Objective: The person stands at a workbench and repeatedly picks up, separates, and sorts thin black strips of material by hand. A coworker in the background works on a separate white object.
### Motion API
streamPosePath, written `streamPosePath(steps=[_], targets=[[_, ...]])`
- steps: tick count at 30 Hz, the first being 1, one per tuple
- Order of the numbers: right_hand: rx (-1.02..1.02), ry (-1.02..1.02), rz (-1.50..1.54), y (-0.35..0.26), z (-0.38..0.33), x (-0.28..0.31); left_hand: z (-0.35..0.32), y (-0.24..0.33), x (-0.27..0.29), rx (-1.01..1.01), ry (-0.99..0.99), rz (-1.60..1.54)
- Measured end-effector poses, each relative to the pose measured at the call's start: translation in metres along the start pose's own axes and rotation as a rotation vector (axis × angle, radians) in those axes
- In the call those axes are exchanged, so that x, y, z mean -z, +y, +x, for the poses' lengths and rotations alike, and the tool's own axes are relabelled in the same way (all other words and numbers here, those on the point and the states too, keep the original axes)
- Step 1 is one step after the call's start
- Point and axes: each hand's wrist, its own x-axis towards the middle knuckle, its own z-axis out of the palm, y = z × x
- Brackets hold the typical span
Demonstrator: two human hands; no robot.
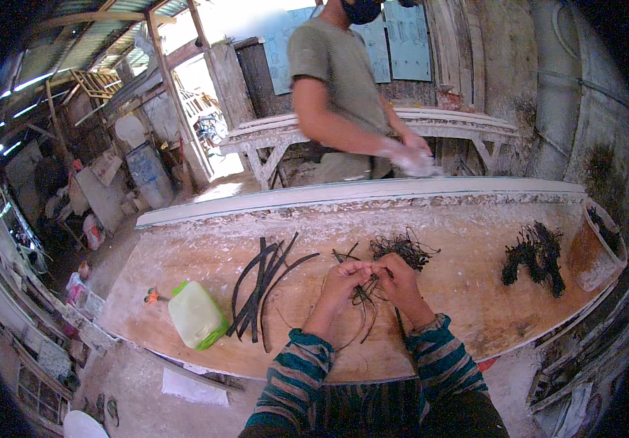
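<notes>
My left hand [345, 281] and my right hand [396, 276] meet above the plaster-stained wooden worktable [468, 299], fingers pinched together on thin dark wire strands [364, 298] that hang in loops below them. Just beyond my hands lies a tangled bundle of dark wire [403, 247]. A fan of long black strips [262, 283] lies to the left of my left hand. Another dark tangled clump [535, 257] sits further right on the table.
A pale green plastic jug [196, 315] lies on the table's left end beside a small orange-handled tool [152, 296]. A brown pot [598, 248] stands at the right end. A person in a grey shirt [336, 80] stands across the table; white moulded pieces [417, 120] lie behind.
</notes>
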Motion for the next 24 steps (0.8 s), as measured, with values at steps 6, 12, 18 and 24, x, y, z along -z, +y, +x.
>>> streamPosePath(steps=[6, 12, 18, 24], targets=[[-0.058, 0.039, 0.116, 0.002, 0.0, -0.004, 0.006, -0.006, 0.007, -0.063, -0.027, -0.004], [-0.272, 0.025, 0.335, 0.007, -0.002, -0.008, 0.01, -0.011, 0.005, -0.19, -0.021, 0.026], [-0.683, -0.097, 0.809, 0.003, 0.003, 0.002, 0.01, -0.014, 0.006, -0.3, -0.087, 0.048], [-0.798, -0.067, 0.975, -0.001, 0.003, 0.004, 0.009, -0.015, 0.002, -0.339, -0.089, 0.106]])
